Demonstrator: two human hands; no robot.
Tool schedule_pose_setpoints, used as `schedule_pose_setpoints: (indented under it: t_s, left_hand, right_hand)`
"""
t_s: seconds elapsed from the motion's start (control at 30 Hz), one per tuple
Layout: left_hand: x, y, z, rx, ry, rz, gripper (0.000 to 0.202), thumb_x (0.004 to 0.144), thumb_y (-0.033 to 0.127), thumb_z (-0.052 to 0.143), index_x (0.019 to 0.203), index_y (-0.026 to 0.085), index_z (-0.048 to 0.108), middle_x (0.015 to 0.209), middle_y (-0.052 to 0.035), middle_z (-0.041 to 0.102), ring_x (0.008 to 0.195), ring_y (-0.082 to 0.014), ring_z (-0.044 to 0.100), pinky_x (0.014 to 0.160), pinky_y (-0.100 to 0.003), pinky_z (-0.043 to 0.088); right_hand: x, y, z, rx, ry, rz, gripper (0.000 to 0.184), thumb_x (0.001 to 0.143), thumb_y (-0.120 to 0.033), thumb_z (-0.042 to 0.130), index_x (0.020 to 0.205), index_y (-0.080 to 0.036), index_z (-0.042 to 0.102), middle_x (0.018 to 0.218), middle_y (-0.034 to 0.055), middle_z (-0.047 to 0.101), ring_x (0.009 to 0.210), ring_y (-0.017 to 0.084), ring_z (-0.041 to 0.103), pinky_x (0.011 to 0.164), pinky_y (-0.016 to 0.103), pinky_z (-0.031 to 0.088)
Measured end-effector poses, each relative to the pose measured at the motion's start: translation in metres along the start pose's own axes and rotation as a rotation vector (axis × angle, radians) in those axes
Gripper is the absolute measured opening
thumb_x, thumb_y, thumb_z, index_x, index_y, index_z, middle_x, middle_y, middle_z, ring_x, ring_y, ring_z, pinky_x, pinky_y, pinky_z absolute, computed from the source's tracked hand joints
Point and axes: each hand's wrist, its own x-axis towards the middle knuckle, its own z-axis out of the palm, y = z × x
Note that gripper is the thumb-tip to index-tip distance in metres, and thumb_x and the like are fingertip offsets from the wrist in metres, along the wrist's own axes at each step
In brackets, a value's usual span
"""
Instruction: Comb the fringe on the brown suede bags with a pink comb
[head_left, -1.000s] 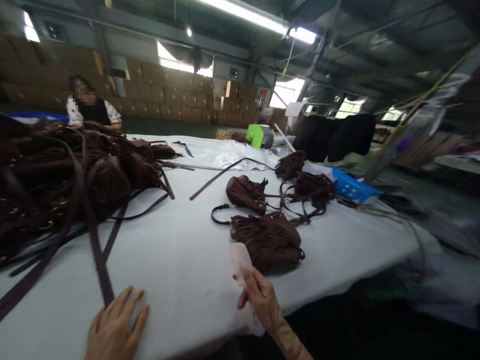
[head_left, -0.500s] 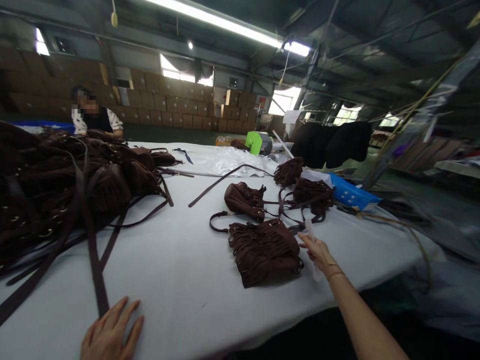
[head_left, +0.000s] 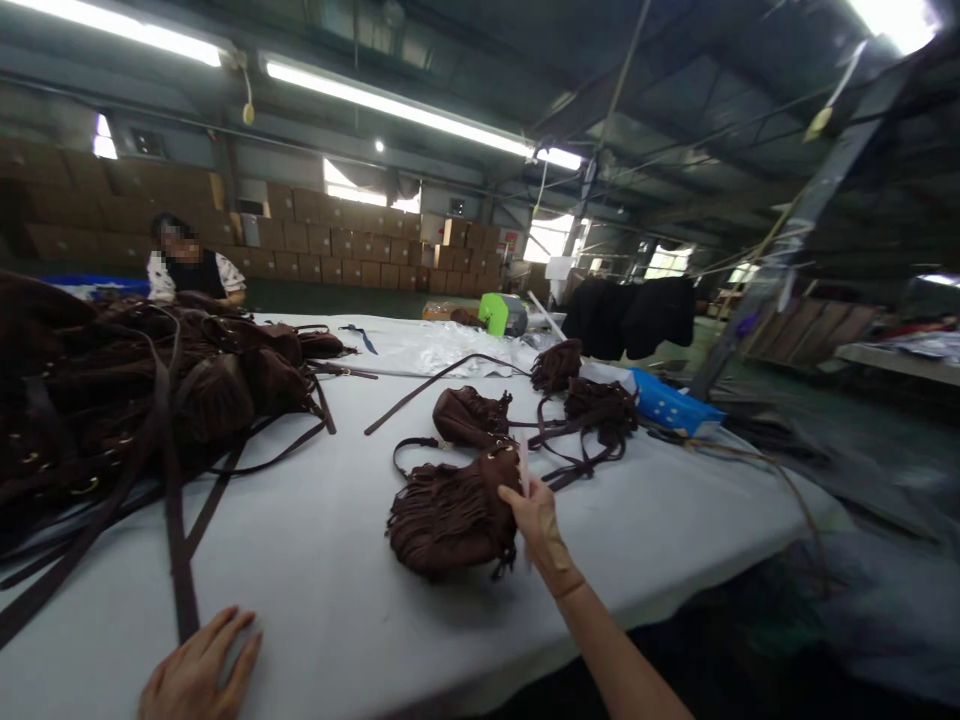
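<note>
My right hand (head_left: pixel 537 522) is closed round the right edge of a brown fringed bag (head_left: pixel 450 515) on the white table (head_left: pixel 352 560); a thin pale strip stands up from its fingers. That bag is bunched and lifted a little at the grasped side. My left hand (head_left: pixel 196 673) lies flat and open on the table near the front edge, next to a long brown strap (head_left: pixel 174 545). Behind the held bag lie a smaller brown pouch (head_left: pixel 469 416) and two more fringed bags (head_left: pixel 600 405).
A big heap of brown bags and straps (head_left: pixel 112 390) covers the table's left side. A person (head_left: pixel 187 265) sits at the far left behind it. Clear plastic sheets (head_left: pixel 435 340), a green object (head_left: pixel 496 313) and a blue bag (head_left: pixel 671 405) lie further back. Cardboard boxes line the back wall.
My right hand reached out from the table's front edge to the fringed bag, took hold of its right side and pulled it leftward and nearer. My left hand stayed flat.
</note>
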Motion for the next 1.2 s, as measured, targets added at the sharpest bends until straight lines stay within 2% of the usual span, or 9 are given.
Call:
schedule_pose_setpoints:
  t_s: [0.1,0.2,0.43,0.53,0.7,0.8,0.9,1.1,1.2]
  left_hand:
    - [0.004,0.006,-0.018,-0.234,0.006,-0.173,0.043,0.078,0.052,0.045,0.104,0.025,0.067,0.111,-0.0046,0.072,0.108,-0.0295,0.064,0.097,-0.044,0.049]
    - [0.002,0.025,-0.059,-0.448,0.042,-0.342,0.050,0.080,0.057,0.046,0.110,0.022,0.064,0.106,-0.0059,0.073,0.107,-0.0305,0.065,0.096,-0.045,0.050]
    - [-0.009,0.081,-0.164,-0.732,0.258,-0.167,0.060,0.085,0.062,0.048,0.124,0.017,0.055,0.128,-0.0108,0.061,0.122,-0.0275,0.054,0.110,-0.045,0.038]
    - [-0.020,0.091,-0.169,-0.791,0.113,-0.166,0.063,0.087,0.062,0.045,0.127,0.013,0.054,0.121,-0.0129,0.064,0.117,-0.0281,0.058,0.105,-0.045,0.042]
    - [-0.041,0.083,-0.123,-0.901,-0.176,-0.214,0.053,0.085,0.060,0.050,0.108,0.015,0.063,0.104,-0.0070,0.070,0.106,-0.0250,0.060,0.095,-0.037,0.047]
    - [-0.044,0.075,-0.097,-1.016,-0.153,-0.333,0.052,0.076,0.060,0.062,0.098,0.013,0.061,0.095,-0.0069,0.069,0.092,-0.0233,0.062,0.083,-0.034,0.051]
    - [-0.034,0.075,-0.095,-1.131,-0.095,-0.378,0.050,0.070,0.059,0.067,0.091,0.015,0.057,0.088,-0.0046,0.068,0.083,-0.0206,0.062,0.076,-0.031,0.051]
    - [0.010,0.077,-0.131,-1.065,-0.086,-0.388,0.049,0.074,0.060,0.064,0.093,0.015,0.057,0.085,-0.0042,0.068,0.082,-0.0209,0.064,0.073,-0.030,0.050]
    - [0.019,0.069,-0.133,-1.036,-0.214,-0.429,0.052,0.070,0.049,0.072,0.105,0.015,0.054,0.097,-0.0065,0.068,0.091,-0.0228,0.064,0.078,-0.032,0.051]
  right_hand:
    - [-0.028,-0.050,0.030,0.094,-0.153,-0.082,0.037,0.072,-0.024,0.073,0.108,-0.016,0.068,0.095,0.0027,0.073,0.084,0.020,0.066,0.077,0.034,0.055]
    - [-0.054,-0.104,0.048,0.173,-0.370,-0.108,0.044,0.067,-0.027,0.075,0.108,-0.014,0.070,0.087,0.0013,0.074,0.075,0.019,0.065,0.067,0.030,0.054]
    - [-0.081,-0.174,0.073,0.179,-0.812,-0.140,0.042,0.067,-0.030,0.079,0.104,-0.014,0.074,0.081,0.0007,0.072,0.069,0.018,0.064,0.062,0.027,0.050]
    - [-0.085,-0.164,0.103,0.104,-0.875,-0.208,0.038,0.072,-0.033,0.073,0.105,-0.014,0.073,0.080,0.0000,0.072,0.068,0.018,0.064,0.060,0.026,0.049]
    - [-0.090,-0.095,0.160,-0.036,-0.899,-0.300,0.030,0.076,-0.030,0.064,0.099,-0.014,0.074,0.076,-0.0002,0.073,0.070,0.020,0.065,0.063,0.029,0.050]
    - [-0.092,-0.050,0.178,-0.157,-0.903,-0.378,0.026,0.079,-0.026,0.062,0.100,-0.019,0.074,0.092,0.0013,0.076,0.087,0.024,0.067,0.082,0.036,0.051]
    - [-0.085,-0.019,0.187,-0.274,-0.862,-0.420,0.023,0.085,-0.032,0.064,0.102,-0.019,0.071,0.101,0.0051,0.074,0.094,0.022,0.067,0.090,0.042,0.049]
    - [-0.068,-0.029,0.185,-0.396,-0.583,-0.383,0.048,0.083,-0.051,0.059,0.111,-0.012,0.062,0.097,0.0159,0.069,0.091,0.029,0.063,0.085,0.044,0.047]
    - [-0.087,-0.046,0.175,-0.348,-0.595,-0.309,0.057,0.088,-0.060,0.045,0.123,-0.015,0.049,0.083,0.0077,0.068,0.068,0.024,0.063,0.064,0.036,0.049]
